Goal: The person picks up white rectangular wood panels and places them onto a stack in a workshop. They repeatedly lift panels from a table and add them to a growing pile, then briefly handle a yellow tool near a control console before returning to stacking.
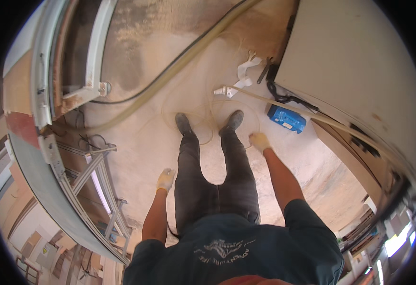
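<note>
My left hand [165, 179], in a pale work glove, hangs beside my left thigh. Its fingers look curled together, and nothing shows in them. My right hand [259, 141], gloved the same way, is held out to the right of my knee with its fingers closed; whatever they may hold is hidden. A thin, clear-looking hose [211, 137] lies in loose loops on the floor around my shoes, and one loop passes close to the right hand. The nearest larger thing to that hand is a blue box-shaped item [287, 118] on the floor.
Ahead lie a white strip [244, 71], a wrench [251, 54] and a dark tool [265, 70]. A thick hose [170, 71] crosses the floor at far left. A metal frame [94, 57] stands left; a large pale cabinet [350, 52] stands right, with a beige hose [284, 105] before it.
</note>
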Demonstrator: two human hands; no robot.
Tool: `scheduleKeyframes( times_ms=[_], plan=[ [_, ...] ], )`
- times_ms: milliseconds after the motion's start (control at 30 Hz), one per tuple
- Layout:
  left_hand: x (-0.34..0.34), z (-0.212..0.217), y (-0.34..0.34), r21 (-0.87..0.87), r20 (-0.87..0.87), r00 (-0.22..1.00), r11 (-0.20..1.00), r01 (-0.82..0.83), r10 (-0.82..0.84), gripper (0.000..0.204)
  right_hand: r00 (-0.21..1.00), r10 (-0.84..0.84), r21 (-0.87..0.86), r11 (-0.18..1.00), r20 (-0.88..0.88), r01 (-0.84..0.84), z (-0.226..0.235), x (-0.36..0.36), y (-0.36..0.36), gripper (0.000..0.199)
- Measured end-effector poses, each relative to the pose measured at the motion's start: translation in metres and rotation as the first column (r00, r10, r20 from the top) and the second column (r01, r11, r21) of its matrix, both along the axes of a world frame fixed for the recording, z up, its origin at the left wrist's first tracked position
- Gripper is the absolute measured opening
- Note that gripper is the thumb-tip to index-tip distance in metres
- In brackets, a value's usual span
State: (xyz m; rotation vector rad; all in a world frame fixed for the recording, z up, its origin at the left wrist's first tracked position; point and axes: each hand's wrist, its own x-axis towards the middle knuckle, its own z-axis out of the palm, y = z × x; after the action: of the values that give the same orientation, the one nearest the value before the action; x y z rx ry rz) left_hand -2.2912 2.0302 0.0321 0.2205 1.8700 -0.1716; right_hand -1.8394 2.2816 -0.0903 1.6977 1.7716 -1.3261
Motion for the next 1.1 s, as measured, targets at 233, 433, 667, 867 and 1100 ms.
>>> scheduleKeyframes(
  times_ms=[233,433,667,867,1100],
  plan=[
    [0.043,-0.033,0.063,0.024,-0.251,0.940,0.969,0.245,-0.232,0.062,0.997,-0.042,0.202,0.979,0.064,0.028,-0.248,-0.073,0.108,0.038],
    [0.022,-0.034,0.060,0.190,-0.289,0.954,0.972,0.137,-0.078,0.059,0.948,0.003,0.169,0.984,0.318,-0.059,-0.345,-0.178,0.137,0.057],
    [0.006,-0.039,0.055,0.355,-0.294,0.956,0.930,0.096,0.014,0.054,0.883,-0.225,0.320,0.943,0.412,0.091,-0.365,-0.236,0.097,0.063],
    [0.005,-0.039,0.046,0.254,-0.239,0.971,0.966,0.049,0.014,0.051,0.904,0.126,0.076,0.982,0.410,-0.171,-0.274,-0.129,0.093,0.044],
    [-0.011,-0.040,0.048,0.216,-0.281,0.910,0.904,0.370,-0.305,0.048,0.634,0.630,-0.402,0.776,0.449,-0.486,-0.014,-0.057,0.016,0.046]
  ],
)
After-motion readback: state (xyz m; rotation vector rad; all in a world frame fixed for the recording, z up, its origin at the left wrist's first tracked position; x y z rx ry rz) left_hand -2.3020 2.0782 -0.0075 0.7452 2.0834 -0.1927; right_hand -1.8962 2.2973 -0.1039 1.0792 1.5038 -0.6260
